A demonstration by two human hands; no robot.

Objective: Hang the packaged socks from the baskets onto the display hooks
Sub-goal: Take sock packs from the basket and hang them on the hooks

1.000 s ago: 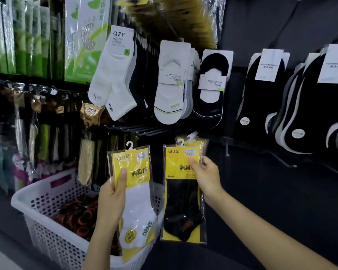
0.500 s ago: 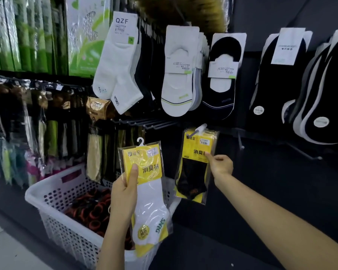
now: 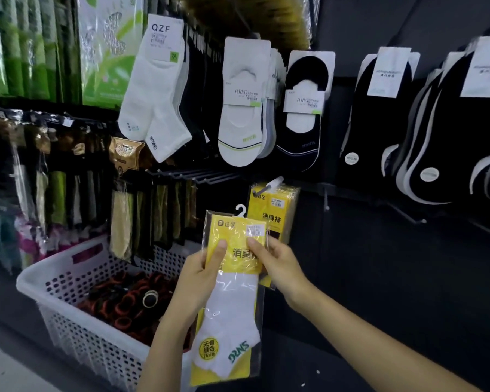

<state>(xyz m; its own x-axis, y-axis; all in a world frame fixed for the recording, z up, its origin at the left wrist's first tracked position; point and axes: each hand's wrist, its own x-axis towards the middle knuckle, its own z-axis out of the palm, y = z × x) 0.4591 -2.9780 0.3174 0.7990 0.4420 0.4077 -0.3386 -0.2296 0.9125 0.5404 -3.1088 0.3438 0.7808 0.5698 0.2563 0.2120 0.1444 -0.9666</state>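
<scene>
left hand (image 3: pixel 198 281): fingers clamped on white sock pack (image 3: pixel 232 312) | right hand (image 3: pixel 280 267): fingers pinch its yellow header | hung yellow packs (image 3: pixel 275 210) at 1 o'clock | basket (image 3: pixel 65 267) at 9 o'clock

Two hands (image 3: pixel 199 281) (image 3: pixel 281 267), one basket (image 3: pixel 60 261)

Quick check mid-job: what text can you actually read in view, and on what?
"QZF": card on hanging ankle sock
"7A": green tag on that card
"消臭袜": hung yellow pack
"DRNS": white sock in held pack
Other labels: too blurred to read
</scene>
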